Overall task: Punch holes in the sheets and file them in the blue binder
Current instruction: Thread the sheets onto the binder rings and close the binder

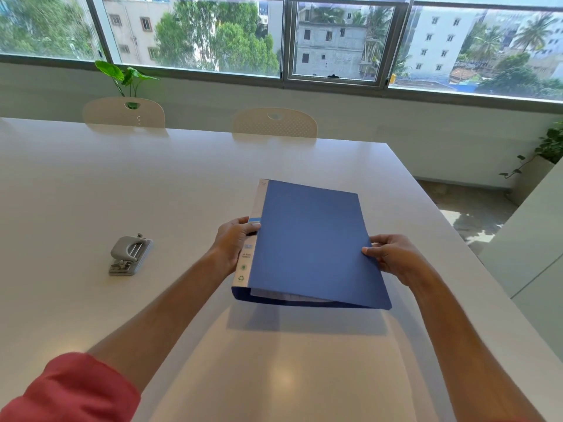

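**Blue binder held shut over the bench, punch off to the left**

Both hands grip the blue binder (310,245), which sits closed and tilted, its near edge lifted off the white bench (152,184) with a shadow beneath it. The left hand (233,245) wraps the spine side, fingers curled round the pale label strip and thumb on top near the spine edge. The right hand (393,257) pinches the opposite long edge of the cover, thumb on top of the blue surface and fingers tucked under. At the near open end, pale sheet edges (289,296) seem to show between the covers, though the view there is too dim to say how many.

The grey hole punch (129,254) stands on the bench well to the left of the binder, apart from both hands. A red sleeve (70,391) covers the left upper arm. Two pale chairs (275,123) stand at the far side of the bench, under a wide window (335,41), with a leafy plant (125,76) behind the left chair.
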The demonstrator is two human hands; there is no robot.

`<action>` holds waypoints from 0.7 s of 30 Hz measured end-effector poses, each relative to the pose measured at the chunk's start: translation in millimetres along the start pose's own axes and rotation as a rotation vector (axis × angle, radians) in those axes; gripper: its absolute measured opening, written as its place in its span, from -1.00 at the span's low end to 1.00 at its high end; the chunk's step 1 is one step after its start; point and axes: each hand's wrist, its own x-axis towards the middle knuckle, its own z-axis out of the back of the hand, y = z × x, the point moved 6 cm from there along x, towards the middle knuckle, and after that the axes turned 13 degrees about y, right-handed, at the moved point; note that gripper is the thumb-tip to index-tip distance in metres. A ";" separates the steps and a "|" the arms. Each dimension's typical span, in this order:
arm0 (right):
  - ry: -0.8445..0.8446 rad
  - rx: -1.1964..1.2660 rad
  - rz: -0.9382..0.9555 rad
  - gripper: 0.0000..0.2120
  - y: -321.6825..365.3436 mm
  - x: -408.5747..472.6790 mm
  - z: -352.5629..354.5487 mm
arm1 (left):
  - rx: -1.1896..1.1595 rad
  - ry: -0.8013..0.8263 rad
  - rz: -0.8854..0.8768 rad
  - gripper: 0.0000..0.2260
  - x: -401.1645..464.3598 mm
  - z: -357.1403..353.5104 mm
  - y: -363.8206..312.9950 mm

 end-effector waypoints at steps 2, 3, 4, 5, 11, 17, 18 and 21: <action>-0.017 -0.020 0.024 -0.85 12.6 11.0 -6.1 | 0.030 -0.004 -0.011 -0.73 8.4 7.6 -11.0; -0.023 -0.029 0.033 -0.86 18.6 17.3 -9.7 | 0.052 -0.013 -0.018 -0.73 13.3 11.7 -16.8; -0.029 -0.036 0.041 -0.86 24.0 24.1 -13.3 | 0.082 -0.025 -0.023 -0.75 18.2 16.5 -22.4; -0.034 -0.043 0.048 -0.86 28.9 31.6 -17.4 | 0.115 -0.041 -0.027 -0.76 23.8 21.4 -28.2; -0.067 -0.082 0.060 -0.90 50.4 84.7 -39.9 | 0.221 -0.114 -0.047 -0.88 60.4 52.4 -60.1; -0.141 -0.096 0.073 -0.92 63.2 146.6 -52.0 | 0.265 -0.151 -0.046 -0.88 106.8 78.9 -81.8; -0.157 -0.106 0.078 -0.92 66.4 155.5 -53.3 | 0.276 -0.166 -0.043 -0.89 115.2 82.9 -84.2; -0.218 -0.146 0.084 -0.85 74.0 179.2 -56.2 | 0.316 -0.233 -0.046 -0.89 141.3 95.9 -92.1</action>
